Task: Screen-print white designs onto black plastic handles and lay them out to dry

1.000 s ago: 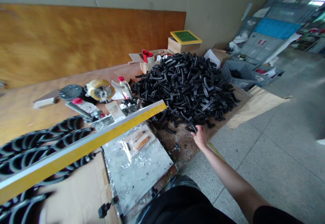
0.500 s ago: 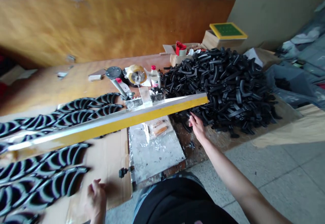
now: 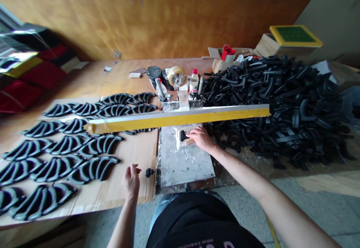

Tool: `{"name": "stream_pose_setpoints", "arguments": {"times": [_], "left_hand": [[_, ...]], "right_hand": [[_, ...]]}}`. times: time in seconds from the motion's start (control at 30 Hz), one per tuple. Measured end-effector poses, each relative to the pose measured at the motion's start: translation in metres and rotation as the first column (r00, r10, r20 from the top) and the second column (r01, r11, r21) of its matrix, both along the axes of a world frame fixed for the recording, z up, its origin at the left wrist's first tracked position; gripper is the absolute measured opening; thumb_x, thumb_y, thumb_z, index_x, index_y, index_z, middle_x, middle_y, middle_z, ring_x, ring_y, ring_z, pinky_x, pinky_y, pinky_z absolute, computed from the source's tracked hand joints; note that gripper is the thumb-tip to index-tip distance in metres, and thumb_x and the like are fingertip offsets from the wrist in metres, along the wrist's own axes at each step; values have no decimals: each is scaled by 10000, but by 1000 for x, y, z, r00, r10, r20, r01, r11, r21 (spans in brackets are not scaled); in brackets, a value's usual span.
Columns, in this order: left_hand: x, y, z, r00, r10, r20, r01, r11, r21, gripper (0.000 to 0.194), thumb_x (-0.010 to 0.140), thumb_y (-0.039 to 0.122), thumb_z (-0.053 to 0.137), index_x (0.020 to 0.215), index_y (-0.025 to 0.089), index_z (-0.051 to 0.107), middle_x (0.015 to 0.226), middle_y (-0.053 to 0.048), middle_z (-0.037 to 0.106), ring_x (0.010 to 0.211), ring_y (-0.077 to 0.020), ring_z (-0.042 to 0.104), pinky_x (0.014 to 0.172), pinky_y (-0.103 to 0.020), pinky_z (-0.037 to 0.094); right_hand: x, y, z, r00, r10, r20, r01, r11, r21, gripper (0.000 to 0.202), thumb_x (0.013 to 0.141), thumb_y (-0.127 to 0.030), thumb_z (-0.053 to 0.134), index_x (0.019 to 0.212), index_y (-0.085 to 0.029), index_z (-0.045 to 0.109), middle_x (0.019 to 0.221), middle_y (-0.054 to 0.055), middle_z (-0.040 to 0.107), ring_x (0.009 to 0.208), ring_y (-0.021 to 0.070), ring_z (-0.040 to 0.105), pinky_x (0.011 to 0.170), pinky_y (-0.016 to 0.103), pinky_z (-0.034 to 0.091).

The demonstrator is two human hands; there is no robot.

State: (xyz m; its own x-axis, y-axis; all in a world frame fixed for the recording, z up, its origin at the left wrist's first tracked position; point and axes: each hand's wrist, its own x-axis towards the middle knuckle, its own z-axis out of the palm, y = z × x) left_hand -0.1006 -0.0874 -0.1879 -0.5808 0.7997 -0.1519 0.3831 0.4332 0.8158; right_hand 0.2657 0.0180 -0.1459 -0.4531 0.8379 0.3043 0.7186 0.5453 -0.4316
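My right hand (image 3: 200,138) is pinching one black curved part (image 3: 184,136) down onto the foil-covered plate (image 3: 185,161), fingers closed around its right end. It sits just under the raised yellow bar (image 3: 177,117). My left hand (image 3: 131,177) hovers loosely spread over the cardboard sheet (image 3: 135,180), near the black knob (image 3: 149,172) at the plate's left edge, holding nothing.

Risks as I see them:
- Bar is up directly over my right fingers. If it drops while I'm seating the part, that's a pinch.
- Part looks only partly on the fixture block; if it's crooked it'll shift under the bar.
- Foil is wrinkled, so the part may rock or slide.
- Pile of black parts (image 3: 281,101) crowds the plate's right side; a loose one could roll under the bar.
- Finished rows (image 3: 70,146) on the cardboard lie close to my left hand; a careless sweep knocks them out of line.
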Motion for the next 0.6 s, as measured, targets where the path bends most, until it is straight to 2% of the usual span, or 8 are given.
{"name": "stream_pose_setpoints", "arguments": {"times": [0.1,0.2,0.3,0.33,0.4,0.5,0.57,0.6], "left_hand": [[14,13,27,1000,-11,17,11,998,54,431,894,550,428,902,184,655,691,-23,649,664,-172,623,644,-282,484],[43,44,77,997,-57,41,46,969,243,412,904,537,459,912,176,659,671,-12,630,635,-146,592,633,-257,479],[80,82,135,980,-160,117,83,868,490,383,926,506,457,1005,182,645,672,8,616,610,-127,574,621,-246,491],[91,93,151,969,-183,166,62,830,554,387,937,500,429,1013,182,636,662,12,605,592,-125,567,605,-247,492],[109,109,177,941,-241,239,42,783,621,403,949,477,379,1045,180,634,652,11,587,579,-128,566,584,-255,498],[121,115,192,913,-300,278,56,766,641,401,943,428,378,1110,175,640,659,1,596,567,-132,571,553,-253,495],[123,112,193,911,-303,281,61,770,635,390,932,409,412,1161,182,631,733,-16,641,590,-131,588,546,-244,496],[123,109,192,911,-300,283,58,774,631,389,926,405,428,1181,188,626,791,-27,664,613,-131,601,549,-242,501]], "right_hand": [[-6,-5,13,991,-46,122,40,998,50,266,931,-249,618,1175,-249,724,1155,79,687,1086,240,561,933,384,446],[-19,-9,20,979,7,205,-23,997,74,430,942,-395,597,1349,-258,599,1452,79,532,1304,272,470,1083,431,362],[-32,-7,14,952,146,269,-153,988,6,547,960,-491,532,1457,-270,468,1549,43,422,1438,257,343,1185,467,244],[-34,-4,12,950,138,279,-138,990,-21,561,962,-505,520,1462,-257,461,1544,49,428,1449,262,330,1196,485,221],[-33,4,8,959,11,283,5,999,-53,585,957,-511,525,1447,-196,484,1504,98,476,1448,293,334,1200,523,201],[-20,13,9,941,-253,225,270,962,-46,573,949,-479,554,1402,-129,533,1433,166,541,1424,347,364,1175,574,226],[-12,13,13,946,-282,161,290,957,-30,544,952,-447,562,1405,-146,532,1426,167,548,1393,347,409,1153,577,267],[-11,11,14,964,-227,136,231,973,-21,533,953,-437,566,1412,-168,525,1436,153,542,1386,334,422,1151,566,282]]}}
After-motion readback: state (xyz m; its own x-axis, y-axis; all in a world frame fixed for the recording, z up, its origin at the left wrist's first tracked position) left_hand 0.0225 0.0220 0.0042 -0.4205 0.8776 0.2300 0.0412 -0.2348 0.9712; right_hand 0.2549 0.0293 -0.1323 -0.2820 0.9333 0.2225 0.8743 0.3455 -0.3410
